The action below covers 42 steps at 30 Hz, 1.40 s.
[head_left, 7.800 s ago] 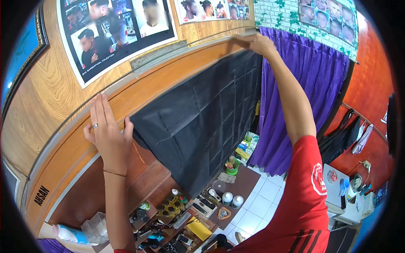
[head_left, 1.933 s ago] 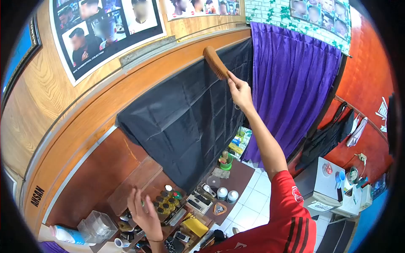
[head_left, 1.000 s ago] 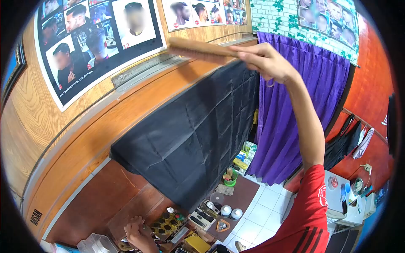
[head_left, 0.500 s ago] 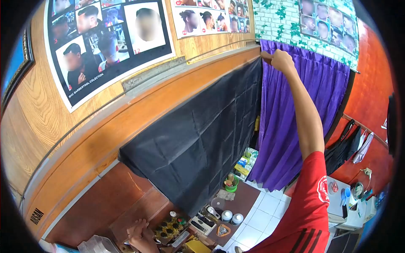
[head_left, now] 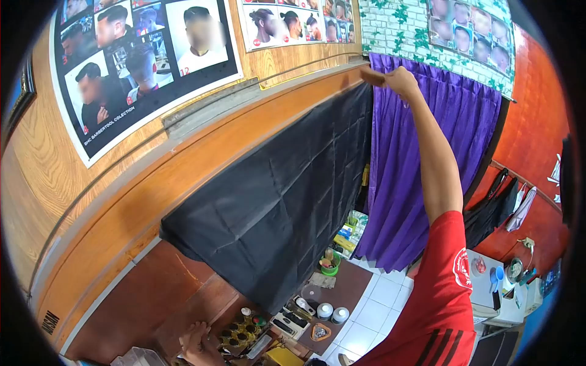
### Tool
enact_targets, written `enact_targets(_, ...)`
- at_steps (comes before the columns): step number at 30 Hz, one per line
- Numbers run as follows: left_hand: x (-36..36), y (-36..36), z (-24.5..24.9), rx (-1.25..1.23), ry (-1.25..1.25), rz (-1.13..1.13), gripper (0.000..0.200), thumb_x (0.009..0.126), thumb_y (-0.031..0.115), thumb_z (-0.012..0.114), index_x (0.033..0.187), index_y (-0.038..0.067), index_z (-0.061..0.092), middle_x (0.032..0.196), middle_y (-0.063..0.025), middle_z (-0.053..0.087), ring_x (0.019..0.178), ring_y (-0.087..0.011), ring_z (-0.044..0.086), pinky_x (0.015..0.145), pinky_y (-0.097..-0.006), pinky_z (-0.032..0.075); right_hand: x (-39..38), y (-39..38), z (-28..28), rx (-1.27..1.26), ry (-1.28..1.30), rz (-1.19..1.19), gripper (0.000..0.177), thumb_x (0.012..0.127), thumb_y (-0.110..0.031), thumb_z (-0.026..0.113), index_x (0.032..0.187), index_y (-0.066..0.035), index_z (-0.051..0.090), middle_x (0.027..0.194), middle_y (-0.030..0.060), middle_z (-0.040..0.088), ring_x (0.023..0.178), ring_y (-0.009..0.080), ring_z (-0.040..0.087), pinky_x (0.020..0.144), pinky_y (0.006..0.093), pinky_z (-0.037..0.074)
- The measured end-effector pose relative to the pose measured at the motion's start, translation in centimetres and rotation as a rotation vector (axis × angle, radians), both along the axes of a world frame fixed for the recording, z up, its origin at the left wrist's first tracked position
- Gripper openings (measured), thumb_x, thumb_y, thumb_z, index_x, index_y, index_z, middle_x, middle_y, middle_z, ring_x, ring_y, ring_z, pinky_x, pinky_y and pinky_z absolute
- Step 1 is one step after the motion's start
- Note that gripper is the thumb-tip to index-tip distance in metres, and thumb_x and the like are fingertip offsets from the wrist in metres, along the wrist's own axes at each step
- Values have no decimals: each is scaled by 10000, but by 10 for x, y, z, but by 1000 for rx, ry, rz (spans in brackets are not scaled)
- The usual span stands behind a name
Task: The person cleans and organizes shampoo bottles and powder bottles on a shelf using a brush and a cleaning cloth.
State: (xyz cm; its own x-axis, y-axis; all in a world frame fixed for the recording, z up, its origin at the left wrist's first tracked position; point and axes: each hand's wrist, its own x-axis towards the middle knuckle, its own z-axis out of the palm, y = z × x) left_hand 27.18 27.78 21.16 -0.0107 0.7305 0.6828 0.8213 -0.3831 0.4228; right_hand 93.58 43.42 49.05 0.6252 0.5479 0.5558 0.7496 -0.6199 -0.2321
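Observation:
My right hand (head_left: 400, 83) is raised at the far end of the orange wooden ledge (head_left: 256, 128), in front of the purple curtain (head_left: 421, 171). Its fingers are closed around a flat brown wooden-looking block (head_left: 372, 76), possibly a brush; its underside is hidden. Below the ledge hangs a creased black cloth (head_left: 274, 201). Low in the view, my left hand (head_left: 198, 346) is beside a group of dark bottles with yellowish parts (head_left: 239, 335) on the brown counter. Its fingers are bent and apart, with nothing visible in them.
On the counter stand hair clippers (head_left: 290, 321), two white-lidded jars (head_left: 332, 313), a triangular ashtray (head_left: 320, 332) and a green basket (head_left: 330, 264). Haircut posters (head_left: 143, 67) cover the wooden wall. Dark clothes (head_left: 494, 198) hang at the right, above a white table (head_left: 485, 287).
The brown block now protrudes further left from my right hand, over the ledge. The whole view has shifted slightly. My left hand stays beside the bottles.

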Motion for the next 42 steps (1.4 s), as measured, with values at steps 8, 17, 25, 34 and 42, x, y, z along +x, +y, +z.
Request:
enact_targets(8, 3, -3, 6, -52, 64, 70, 274, 964, 235, 570, 956, 37, 760, 991, -134, 737, 947, -320, 667, 858, -437, 534, 3, 48, -28, 253, 208, 193, 331, 864, -299, 631, 1162, -185, 721, 840, 199, 711, 720, 343, 712, 673, 431, 569)
enact_targets(17, 130, 45, 151, 233, 110, -448, 355, 830, 32, 698, 1177, -17, 642, 1241, -188, 626, 1146, -369, 609, 964, -409, 492, -58, 26, -22, 433, 298, 317, 318, 793, -212, 598, 1010, -37, 749, 628, 96, 635, 491, 188, 615, 475, 325, 505)
enact_targets(25, 294, 215, 222, 676, 601, -203, 788, 853, 403, 684, 1423, -70, 415, 1479, -205, 429, 1404, -302, 368, 1164, -441, 279, -108, -10, 18, 269, 196, 558, 285, 784, -133, 612, 985, 21, 742, 552, 70, 566, 409, 152, 495, 400, 286, 427)
enact_targets(34, 303, 231, 202, 656, 752, 10, 983, 694, 514, 779, 1392, -94, 448, 1371, -194, 512, 1311, -314, 439, 1161, -421, 265, -26, 49, -14, 381, 2, -16, 385, 854, -326, 621, 1117, -64, 723, 780, 225, 712, 707, 366, 720, 755, 442, 581)
enact_targets(42, 315, 252, 186, 806, 699, 133, 1057, 588, 475, 849, 1391, -84, 450, 1380, -182, 489, 1318, -310, 429, 1166, -431, 278, -16, 58, -1, 257, 217, 237, 372, 810, -285, 642, 1059, -21, 725, 923, 226, 704, 834, 376, 699, 752, 439, 566)
